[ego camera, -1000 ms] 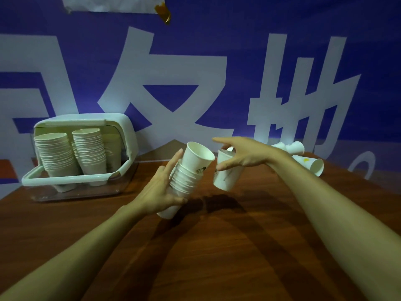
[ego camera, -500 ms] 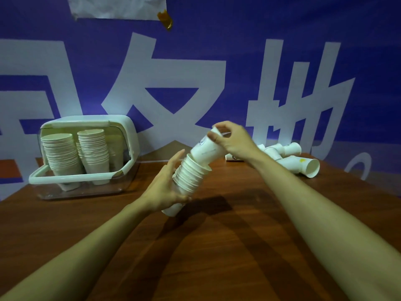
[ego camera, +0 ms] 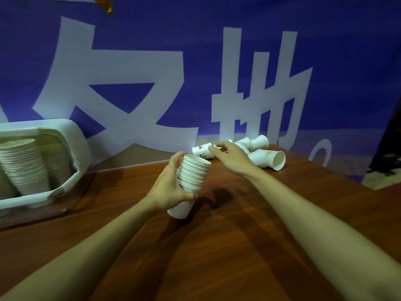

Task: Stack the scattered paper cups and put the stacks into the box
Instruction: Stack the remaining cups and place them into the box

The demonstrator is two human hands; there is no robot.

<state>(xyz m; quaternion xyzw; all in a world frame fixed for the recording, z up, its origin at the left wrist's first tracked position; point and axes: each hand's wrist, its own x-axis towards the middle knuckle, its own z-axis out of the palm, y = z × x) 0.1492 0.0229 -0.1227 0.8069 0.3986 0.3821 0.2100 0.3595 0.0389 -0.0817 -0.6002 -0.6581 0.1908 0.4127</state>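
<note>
Head: left hand grips cup stack; right hand, unclenched, touches lying cup.

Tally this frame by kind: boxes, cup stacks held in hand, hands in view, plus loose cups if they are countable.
box: 1
cup stack, gripped by the left hand: 1
hands: 2
loose cups: an overlapping heap by the right hand, count unclear
Total counted: 4
</note>
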